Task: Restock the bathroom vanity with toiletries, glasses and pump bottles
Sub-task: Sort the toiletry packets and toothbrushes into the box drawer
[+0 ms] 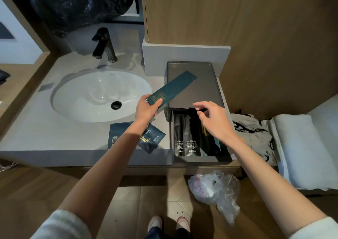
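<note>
Left hand (148, 108) grip pinches packet (172, 88) by its near end; right hand (210, 118) pinches sachet (194, 127) in drawer (197, 159). Advice: hold sachet aside, slide packet in flat

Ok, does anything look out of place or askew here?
Two sachets lie loose and askew at the front edge of the counter, outside the drawer. A crumpled plastic bag sits on the floor below, and a black bin bag slumps behind the tap.

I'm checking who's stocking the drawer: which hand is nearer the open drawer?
Right. The right hand is over the open drawer, pinching a black sachet in it; the left hand is off to its left by the sink, holding a long teal packet.
</note>
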`<state>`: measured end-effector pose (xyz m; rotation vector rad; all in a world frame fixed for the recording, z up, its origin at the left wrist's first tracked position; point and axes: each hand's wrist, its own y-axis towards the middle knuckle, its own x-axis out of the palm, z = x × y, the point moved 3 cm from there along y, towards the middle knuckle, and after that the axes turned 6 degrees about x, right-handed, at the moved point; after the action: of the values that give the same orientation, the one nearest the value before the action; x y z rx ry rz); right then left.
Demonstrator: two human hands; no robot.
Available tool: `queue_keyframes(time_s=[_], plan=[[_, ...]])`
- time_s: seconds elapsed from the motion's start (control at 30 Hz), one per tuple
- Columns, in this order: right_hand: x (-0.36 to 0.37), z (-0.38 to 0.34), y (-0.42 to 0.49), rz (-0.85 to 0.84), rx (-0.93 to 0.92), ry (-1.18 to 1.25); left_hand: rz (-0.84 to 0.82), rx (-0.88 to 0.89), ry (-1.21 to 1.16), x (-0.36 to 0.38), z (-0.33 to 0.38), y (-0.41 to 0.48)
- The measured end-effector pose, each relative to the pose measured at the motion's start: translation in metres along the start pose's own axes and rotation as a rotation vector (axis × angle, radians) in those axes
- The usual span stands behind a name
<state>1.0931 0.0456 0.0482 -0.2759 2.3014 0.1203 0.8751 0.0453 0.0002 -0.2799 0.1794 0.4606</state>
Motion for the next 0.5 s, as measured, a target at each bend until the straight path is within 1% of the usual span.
queue_keyframes(time_s=[0.1, 0.13, 0.2, 0.3, 0.33, 0.4, 0.43, 0.5], plan=[[0.002, -0.002, 0.004, 0.015, 0.01, 0.026, 0.017, 0.005, -0.155, 0.001, 0.002, 0.001], [0.002, -0.002, 0.004, 0.021, 0.021, 0.045, 0.03, 0.049, -0.18, 0.001, 0.005, 0.0], [0.003, -0.003, 0.007, 0.037, 0.057, 0.11, 0.073, 0.169, -0.136, -0.003, 0.013, -0.008], [0.002, -0.006, 0.011, 0.018, 0.192, 0.361, 0.111, 0.362, -0.061, -0.011, 0.028, -0.029], [0.002, -0.009, 0.011, -0.01, 0.257, 0.483, 0.114, 0.441, -0.023, -0.013, 0.033, -0.037], [0.001, -0.013, 0.01, -0.096, 0.381, 0.724, 0.121, 0.647, 0.151, -0.015, 0.039, -0.055], [0.0, -0.017, 0.008, -0.145, 0.424, 0.823, 0.114, 0.753, 0.254, -0.015, 0.041, -0.065], [0.0, -0.022, 0.01, -0.219, 0.478, 0.983, 0.077, 0.895, 0.412, -0.011, 0.037, -0.08]])
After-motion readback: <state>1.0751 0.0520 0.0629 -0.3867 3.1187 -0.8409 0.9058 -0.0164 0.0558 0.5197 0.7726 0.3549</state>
